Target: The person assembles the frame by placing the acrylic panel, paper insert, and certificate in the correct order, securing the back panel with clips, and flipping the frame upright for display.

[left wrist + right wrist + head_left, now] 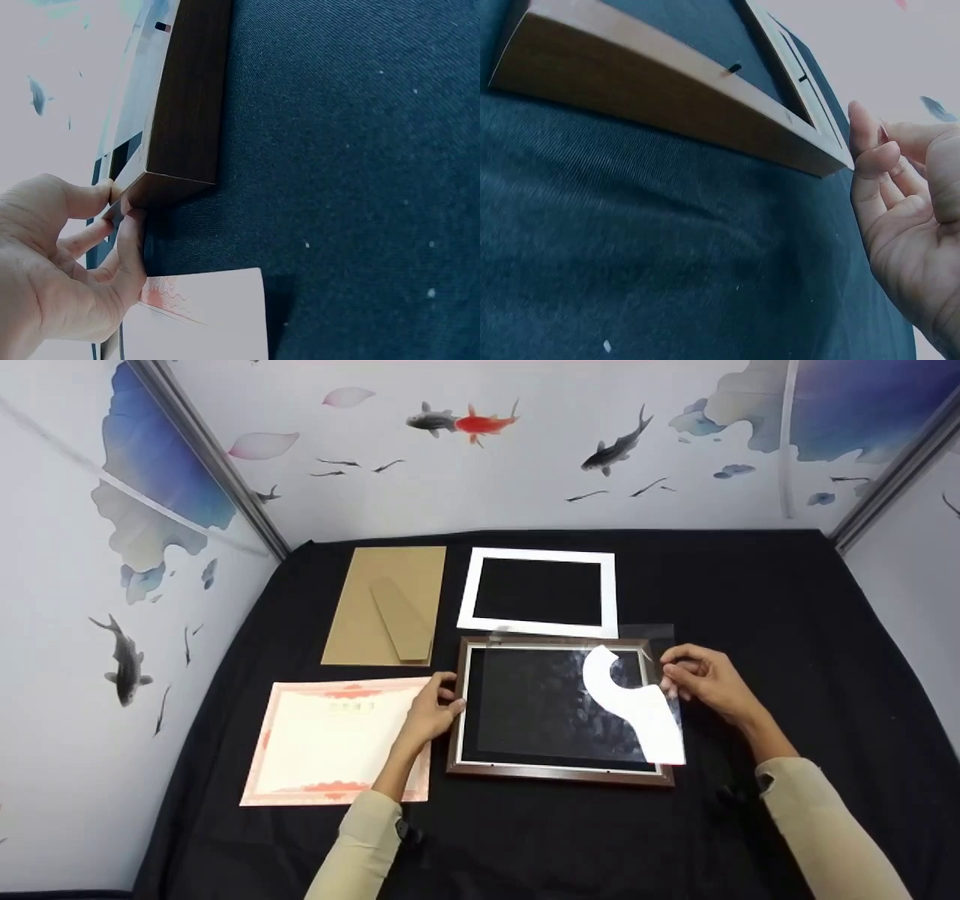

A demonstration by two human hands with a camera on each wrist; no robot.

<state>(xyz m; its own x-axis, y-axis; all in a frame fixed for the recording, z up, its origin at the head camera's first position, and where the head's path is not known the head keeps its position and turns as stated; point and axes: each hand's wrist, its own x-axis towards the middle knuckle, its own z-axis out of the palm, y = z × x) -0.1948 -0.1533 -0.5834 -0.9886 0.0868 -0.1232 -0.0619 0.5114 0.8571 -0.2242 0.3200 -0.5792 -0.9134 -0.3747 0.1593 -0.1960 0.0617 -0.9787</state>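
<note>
A brown picture frame (559, 774) with a pale inner edge lies flat on the black cloth. Over its opening is a clear sheet (532, 705) with bright white glare on its right part; it juts past the frame's right side and top right corner. My right hand (709, 682) pinches the sheet's right edge between thumb and fingers, just off the frame. On the other side, my left hand (431, 712) grips the frame's left side. In the left wrist view that hand's thumb and fingers are at the frame's wooden side (187, 97), near a corner.
A red-bordered certificate (330, 746) lies at the left, partly under my left forearm. Behind it is a brown backing board (349, 607) with a stand leg. A white mat border (536, 626) lies behind the frame. Printed walls (510, 495) enclose the table.
</note>
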